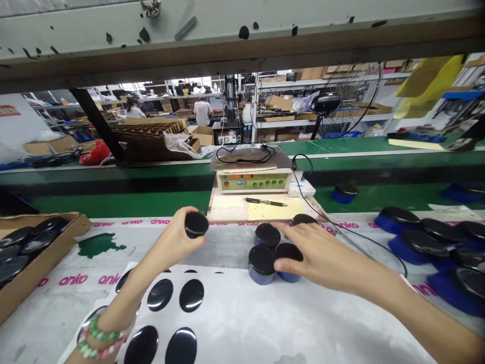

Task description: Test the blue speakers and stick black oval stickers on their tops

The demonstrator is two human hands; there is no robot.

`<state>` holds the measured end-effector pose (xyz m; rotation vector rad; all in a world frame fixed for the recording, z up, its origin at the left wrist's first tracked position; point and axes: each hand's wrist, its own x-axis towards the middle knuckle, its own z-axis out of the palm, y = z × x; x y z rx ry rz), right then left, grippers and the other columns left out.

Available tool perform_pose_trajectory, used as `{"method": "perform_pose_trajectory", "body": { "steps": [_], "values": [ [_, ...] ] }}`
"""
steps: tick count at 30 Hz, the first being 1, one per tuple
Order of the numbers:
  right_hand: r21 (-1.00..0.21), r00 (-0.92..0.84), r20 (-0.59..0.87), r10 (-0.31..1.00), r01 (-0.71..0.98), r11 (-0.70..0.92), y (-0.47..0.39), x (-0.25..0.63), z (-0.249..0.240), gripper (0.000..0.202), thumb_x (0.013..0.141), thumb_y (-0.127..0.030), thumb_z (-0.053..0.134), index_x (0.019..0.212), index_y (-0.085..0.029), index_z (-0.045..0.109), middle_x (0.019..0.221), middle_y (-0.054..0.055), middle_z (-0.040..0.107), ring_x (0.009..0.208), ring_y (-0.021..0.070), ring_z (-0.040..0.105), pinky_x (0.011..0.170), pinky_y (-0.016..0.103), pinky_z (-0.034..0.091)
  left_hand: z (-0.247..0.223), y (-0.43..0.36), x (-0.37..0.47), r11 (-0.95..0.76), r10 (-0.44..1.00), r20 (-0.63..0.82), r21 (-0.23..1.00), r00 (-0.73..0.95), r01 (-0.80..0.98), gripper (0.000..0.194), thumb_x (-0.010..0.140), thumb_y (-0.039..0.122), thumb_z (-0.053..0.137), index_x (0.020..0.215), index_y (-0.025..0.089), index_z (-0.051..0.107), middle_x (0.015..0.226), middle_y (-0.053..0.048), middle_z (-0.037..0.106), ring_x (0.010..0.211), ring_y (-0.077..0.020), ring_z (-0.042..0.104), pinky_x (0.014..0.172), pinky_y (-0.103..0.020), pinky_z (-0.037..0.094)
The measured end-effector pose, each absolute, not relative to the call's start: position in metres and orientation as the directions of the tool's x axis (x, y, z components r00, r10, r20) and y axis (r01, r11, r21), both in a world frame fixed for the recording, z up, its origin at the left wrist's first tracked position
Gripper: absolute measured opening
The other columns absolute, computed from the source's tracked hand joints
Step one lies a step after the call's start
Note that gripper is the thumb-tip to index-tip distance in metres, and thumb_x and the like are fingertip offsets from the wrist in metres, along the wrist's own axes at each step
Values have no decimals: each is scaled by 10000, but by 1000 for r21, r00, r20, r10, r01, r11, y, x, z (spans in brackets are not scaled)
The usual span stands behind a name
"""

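My left hand [181,236] is closed around a round piece with a black top [196,224], raised above the table. Fingers spread, my right hand [308,247] reaches over a cluster of similar round pieces with glossy black tops and blue sides. Its thumb lies against one black-topped piece [288,252]; whether it grips it I cannot tell. Beside that stand a front piece [261,260] and a rear piece [267,235]. Another piece [304,219] is partly hidden behind the hand. Under my left forearm lies a white sheet [227,313] with glossy black discs [191,295].
More blue-sided pieces [411,245] crowd the right side. A cardboard box [81,225] at left holds black discs. Ahead sits a control box [254,181] with a pen [265,202] before it; its cable [364,235] crosses the table. A beam [212,50] spans overhead.
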<state>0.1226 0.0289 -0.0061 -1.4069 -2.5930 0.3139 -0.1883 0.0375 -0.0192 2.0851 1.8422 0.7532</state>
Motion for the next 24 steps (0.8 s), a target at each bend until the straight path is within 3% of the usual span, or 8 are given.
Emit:
{"method": "perform_pose_trajectory", "body": {
  "steps": [3,6,8,10,13,17,20,24],
  "values": [
    [-129,-541,45,840,831,542,18,134,-29,719,803,-493,634,1386,-122,435,1025,151,650,995,365,561,867,542,430,-35,40,-208,-80,989,147,492,7,867,434,670,277,658,1055,161,495,911,-59,642,837,-258,656,785,-430,520],
    [-129,-545,61,836,826,548,12,136,-41,555,817,-344,628,1312,-126,507,1085,150,622,1029,351,529,875,515,424,-40,29,-183,-63,976,216,430,-35,901,476,690,266,664,1129,159,516,1125,-145,607,1125,-364,548,1002,-607,321],
    [-132,-533,61,844,834,536,12,137,-39,424,794,-247,612,1200,-129,581,1088,150,618,1052,361,508,885,517,413,-41,18,-147,-170,970,233,447,69,878,550,702,323,699,1202,196,507,1276,-144,541,1262,-362,436,1085,-582,219],
    [-145,-522,44,852,840,522,14,138,-30,360,749,-169,606,1107,-128,615,1058,151,629,1055,369,511,890,521,413,-45,9,-110,-310,949,149,592,277,744,722,626,391,788,1251,196,484,1328,-156,519,1274,-368,428,1069,-539,303],
    [-200,-537,12,844,825,528,24,137,-14,352,787,-224,603,1133,-157,602,1077,132,642,1056,343,550,880,474,450,-56,1,-78,-310,921,80,740,380,597,722,628,338,805,1253,197,473,1259,-136,586,1174,-327,542,984,-465,442],
    [-284,-552,51,833,791,542,48,119,-7,411,950,-343,391,1327,-198,470,1224,130,587,1077,292,586,861,410,472,-60,-3,-85,-319,932,139,753,335,576,624,691,230,735,1247,246,452,1278,-71,567,1181,-259,543,1021,-401,425],
    [-334,-577,56,815,758,560,65,98,-19,432,898,-393,485,1289,-212,527,1167,142,603,950,318,638,779,410,483,-55,-2,-105,-294,953,188,759,236,581,621,695,203,709,1251,262,437,1292,-58,537,1205,-249,517,1037,-399,398],
    [-437,-576,106,811,705,558,76,87,-29,326,777,-269,587,1082,-166,643,1027,132,646,881,293,642,757,365,474,-58,8,-120,-229,973,193,784,124,577,617,681,199,711,1238,208,446,1278,-95,527,1208,-282,496,1043,-453,356]
  ]
}}
